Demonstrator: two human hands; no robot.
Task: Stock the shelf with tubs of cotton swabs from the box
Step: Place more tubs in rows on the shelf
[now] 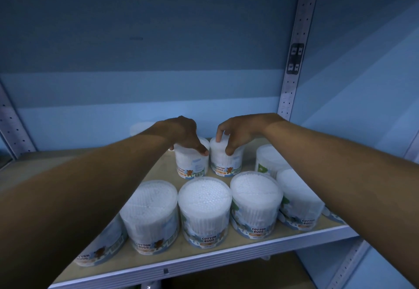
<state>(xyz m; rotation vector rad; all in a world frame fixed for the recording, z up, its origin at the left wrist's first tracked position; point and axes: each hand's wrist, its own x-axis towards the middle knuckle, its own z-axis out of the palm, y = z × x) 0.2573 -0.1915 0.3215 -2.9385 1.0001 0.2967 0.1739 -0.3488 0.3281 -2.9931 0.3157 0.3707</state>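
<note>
Two clear round tubs of white cotton swabs stand side by side at the back of the shelf board (158, 171). My left hand (183, 134) grips the top of the left tub (192, 164). My right hand (238, 130) grips the top of the right tub (226, 161); both tubs rest upright on the board. A front row of several more tubs, such as the middle one (204, 209), lines the shelf edge, and another tub (267, 159) stands behind at the right. The box is out of view.
A perforated metal upright (294, 62) rises at the right and another (11, 125) at the left. A blue back panel (147, 84) closes the shelf. The shelf's white front rail (204, 259) runs below the tubs. Bare board lies at the back left.
</note>
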